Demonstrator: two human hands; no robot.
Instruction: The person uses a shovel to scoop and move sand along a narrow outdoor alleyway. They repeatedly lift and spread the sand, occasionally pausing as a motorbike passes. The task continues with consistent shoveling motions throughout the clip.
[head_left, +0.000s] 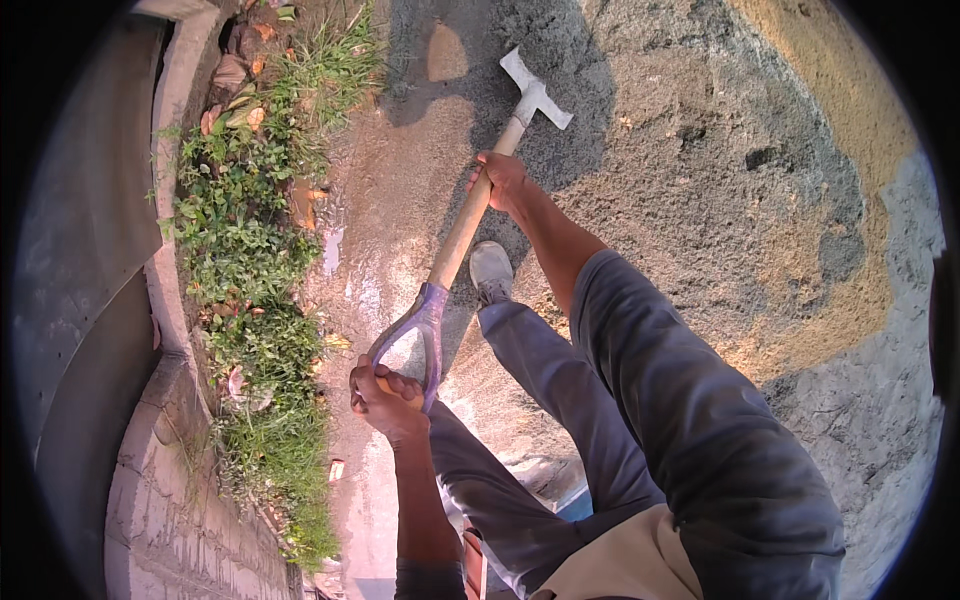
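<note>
Outdoor job, by the looks of it: strip of green leafy weeds point(240, 250) down the left, big heap of grainy grey-brown sand point(700, 190) on the right. Long tool with a round tan wooden shaft point(458, 245) runs between both hands, its pale grey metal head point(537, 95) up by the heap's near edge; can't tell if it's touching. Left hand point(390, 398) has its fingers curled closed round the purple D-shaped handle point(432, 312), right hand point(498, 182) wraps the shaft close to the head. I'd call this the positioning step; next move probably calls for a firm two-handed grip and careful aim.
</note>
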